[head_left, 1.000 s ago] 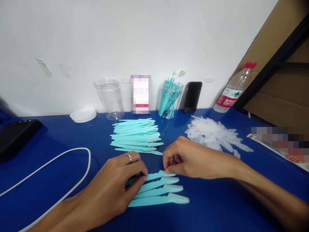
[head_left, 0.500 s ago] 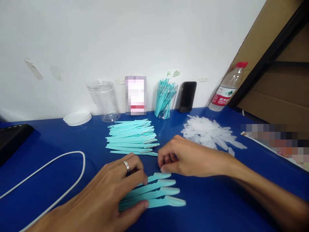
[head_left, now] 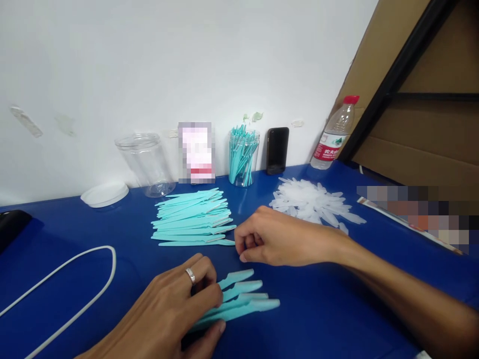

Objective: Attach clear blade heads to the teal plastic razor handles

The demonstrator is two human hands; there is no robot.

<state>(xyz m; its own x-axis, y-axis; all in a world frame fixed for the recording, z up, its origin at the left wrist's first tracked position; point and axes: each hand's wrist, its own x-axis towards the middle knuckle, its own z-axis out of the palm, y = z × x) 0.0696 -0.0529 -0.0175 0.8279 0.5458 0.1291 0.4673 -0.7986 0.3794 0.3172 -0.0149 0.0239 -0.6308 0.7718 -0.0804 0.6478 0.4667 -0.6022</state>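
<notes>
Several teal eyebrow razors (head_left: pixel 245 287) lie fanned out at the front of the table, blade ends pointing right. My left hand (head_left: pixel 179 299), with a ring on one finger, is closed around their handles, fingers on the far side and thumb on the near side. Beyond it lies a larger pile of teal eyebrow razors (head_left: pixel 190 214). My right hand (head_left: pixel 262 237) rests with curled fingers at the right end of that pile, by a blade tip. Whatever its fingers may hold is hidden. A heap of translucent white blade caps (head_left: pixel 309 199) sits behind my right forearm.
Along the wall stand a clear empty jar (head_left: pixel 144 164), a blurred upright screen (head_left: pixel 196 154), a jar of teal razors (head_left: pixel 243 157), a black phone (head_left: pixel 277 149) and a water bottle (head_left: pixel 333 134). A white lid (head_left: pixel 105 194) and white cable (head_left: pixel 112 264) lie left.
The view has shifted slightly. Under my left hand the nearer razors have drawn closer together at their blade ends. My right hand keeps its curled pose beside the pile.
</notes>
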